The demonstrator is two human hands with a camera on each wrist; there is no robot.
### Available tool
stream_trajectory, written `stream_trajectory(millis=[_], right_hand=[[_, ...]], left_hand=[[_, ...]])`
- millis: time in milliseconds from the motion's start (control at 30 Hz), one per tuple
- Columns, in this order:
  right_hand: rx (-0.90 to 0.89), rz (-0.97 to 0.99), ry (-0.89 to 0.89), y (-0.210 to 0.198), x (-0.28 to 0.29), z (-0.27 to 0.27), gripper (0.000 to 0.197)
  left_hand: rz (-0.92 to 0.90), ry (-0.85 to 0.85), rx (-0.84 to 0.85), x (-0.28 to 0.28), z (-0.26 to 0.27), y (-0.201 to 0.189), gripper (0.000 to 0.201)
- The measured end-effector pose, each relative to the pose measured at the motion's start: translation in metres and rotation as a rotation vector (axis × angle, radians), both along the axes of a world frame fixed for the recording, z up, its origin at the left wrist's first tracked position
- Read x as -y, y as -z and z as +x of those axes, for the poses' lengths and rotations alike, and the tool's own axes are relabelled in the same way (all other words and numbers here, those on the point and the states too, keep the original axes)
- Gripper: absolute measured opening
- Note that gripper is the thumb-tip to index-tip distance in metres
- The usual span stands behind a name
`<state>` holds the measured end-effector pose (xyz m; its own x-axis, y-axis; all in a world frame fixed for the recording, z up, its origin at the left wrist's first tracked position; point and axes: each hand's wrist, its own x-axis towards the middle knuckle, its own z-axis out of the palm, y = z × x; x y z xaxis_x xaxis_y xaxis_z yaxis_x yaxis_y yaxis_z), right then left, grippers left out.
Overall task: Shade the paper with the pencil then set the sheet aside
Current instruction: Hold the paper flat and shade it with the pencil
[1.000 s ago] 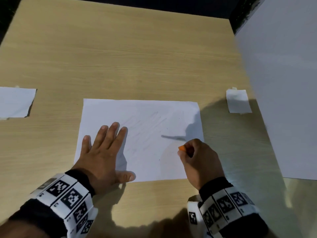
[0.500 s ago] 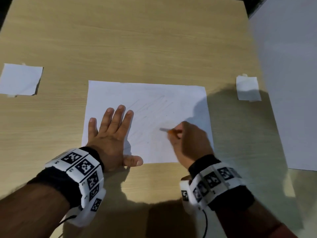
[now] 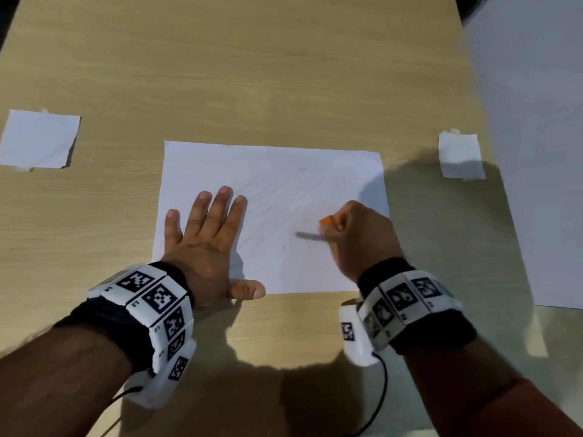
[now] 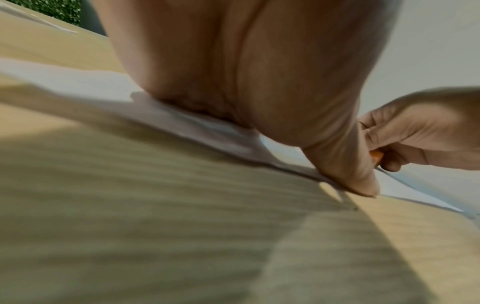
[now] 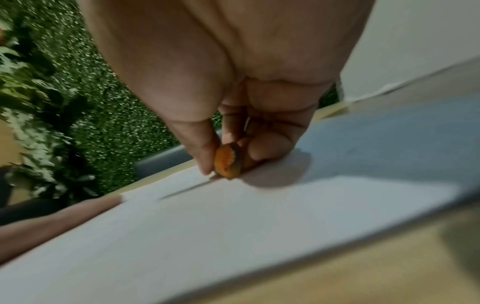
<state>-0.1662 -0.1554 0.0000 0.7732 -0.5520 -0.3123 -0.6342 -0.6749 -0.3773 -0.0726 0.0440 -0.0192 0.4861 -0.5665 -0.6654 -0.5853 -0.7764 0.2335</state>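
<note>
Pencil (image 3: 326,221) mostly hidden inside right hand (image 3: 359,238); tip blurred; left hand (image 4: 246,72) cropped by top edge.

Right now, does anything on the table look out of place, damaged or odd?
Nothing serious. The sheet lies flat under the left hand; the right hand grips a very short orange pencil stub. The small paper at left has one curled, ragged edge.
</note>
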Motion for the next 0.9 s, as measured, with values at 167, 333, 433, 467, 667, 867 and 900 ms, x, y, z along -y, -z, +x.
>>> stream_trajectory(millis=[167,333,433,467,667,867,900], right_hand=[[0.067,0.107,-0.161,-0.001,-0.029,0.008,0.02],[0.084,0.123,-0.181,0.005,-0.045,0.016,0.019],[0.004,-0.035,-0.008,0.002,0.0,0.015,0.027],[0.002,-0.08,0.016,0.001,0.006,0.016,0.028],[0.081,0.288,-0.201,-0.004,-0.055,0.011,0.016],[0.011,-0.006,0.025,0.001,0.0,0.01,0.034],[0.032,-0.005,0.026,-0.001,-0.002,0.01,0.034]], left_hand=[[0.024,0.009,0.009,0.001,0.0,0.002,0.135],[-0.002,0.002,0.019,0.0,0.001,0.002,0.136],[-0.018,0.005,0.011,-0.001,0.0,0.002,0.134],[-0.011,0.006,0.014,-0.001,0.0,0.002,0.134],[0.007,0.017,0.014,-0.001,0.001,0.003,0.136],[-0.018,0.013,-0.003,-0.002,0.002,0.003,0.134],[-0.014,0.013,-0.003,-0.002,0.002,0.003,0.134]])
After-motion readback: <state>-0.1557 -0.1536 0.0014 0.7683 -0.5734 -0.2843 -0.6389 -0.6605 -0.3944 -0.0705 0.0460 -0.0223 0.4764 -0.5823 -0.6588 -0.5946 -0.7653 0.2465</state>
